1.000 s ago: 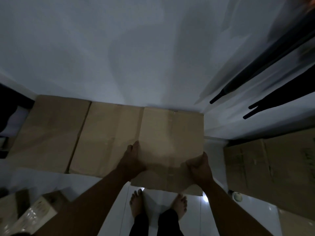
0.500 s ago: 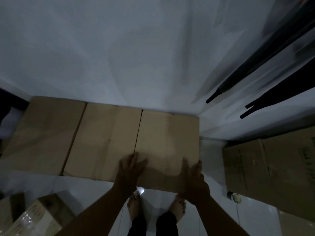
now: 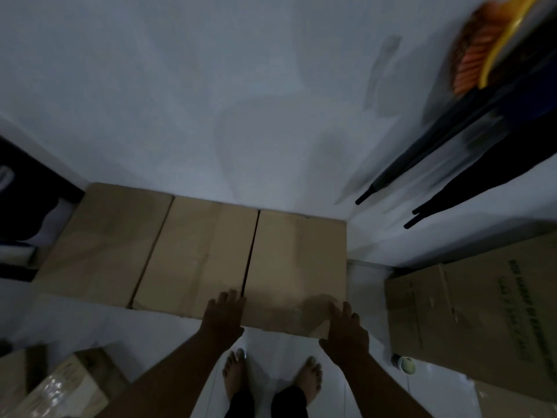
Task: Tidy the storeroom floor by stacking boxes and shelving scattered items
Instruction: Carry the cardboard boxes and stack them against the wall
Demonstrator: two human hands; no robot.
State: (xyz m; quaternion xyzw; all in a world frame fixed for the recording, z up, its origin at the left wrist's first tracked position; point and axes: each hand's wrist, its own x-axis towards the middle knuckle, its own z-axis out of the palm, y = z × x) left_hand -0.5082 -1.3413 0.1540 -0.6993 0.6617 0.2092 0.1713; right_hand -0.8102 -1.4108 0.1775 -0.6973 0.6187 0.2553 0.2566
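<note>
Three brown cardboard boxes stand side by side on the floor [image 3: 150, 336], backs against the white wall [image 3: 211, 101]. They are the left box [image 3: 105, 242], the middle box [image 3: 199, 254] and the right box [image 3: 298, 260], each touching its neighbour.

Both your hands are on the near edge of this row. Your left hand [image 3: 224, 318] lies flat where the seam between the middle box and the right box meets that edge. Its fingers [image 3: 229, 298] are straight and slightly apart, gripping nothing. Your right hand [image 3: 346, 330] lies on the near right corner of the right box, fingers [image 3: 339, 312] likewise extended and spread, clamped on nothing. Your two bare feet [image 3: 236, 372] stand on the floor just before the right box, between your forearms.

To the right, one printed carton [image 3: 470, 306] stands apart from the row, with a strip of floor between them; its print is too blurred to read. One small round object [image 3: 405, 365] sits on the floor at the carton's near left corner; you cannot tell what it is. At lower left is one glossy-wrapped box [image 3: 60, 390].

By the right-hand wall, three dark pointed tips slant downward, apparently folded umbrellas [image 3: 388, 181]. Above them is one blurred orange and yellow object [image 3: 479, 52]. One dark shape [image 3: 27, 200] sits at the left edge.
</note>
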